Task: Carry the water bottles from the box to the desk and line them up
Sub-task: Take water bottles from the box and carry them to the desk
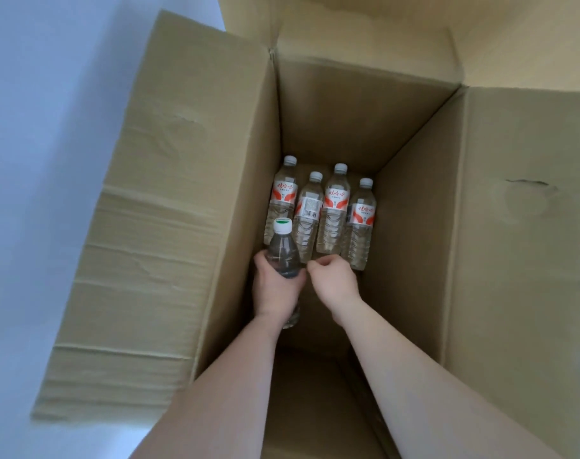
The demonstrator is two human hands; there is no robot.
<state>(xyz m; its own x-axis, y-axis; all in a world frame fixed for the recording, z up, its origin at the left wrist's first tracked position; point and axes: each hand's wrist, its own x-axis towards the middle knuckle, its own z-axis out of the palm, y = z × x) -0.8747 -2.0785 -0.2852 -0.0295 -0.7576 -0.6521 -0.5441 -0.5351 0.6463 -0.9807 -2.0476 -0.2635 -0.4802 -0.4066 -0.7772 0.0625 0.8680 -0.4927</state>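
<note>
Several clear water bottles (pixel 335 210) with red-and-white labels and white caps lie side by side on the floor of a deep open cardboard box (pixel 358 127). My left hand (pixel 275 289) grips another clear bottle (pixel 283 253) around its body, its white-and-green cap pointing up and lifted above the row's left end. My right hand (pixel 333 279) is low in the box beside it, with curled fingers at the base ends of the middle bottles. No bottle shows inside those fingers. The desk is out of view.
The box's flaps stand open: a wide creased one on the left (pixel 156 226), one on the right (pixel 527 226) and one at the back (pixel 364 24). A pale floor (pixel 33 160) lies to the left. Both forearms reach down over the near edge.
</note>
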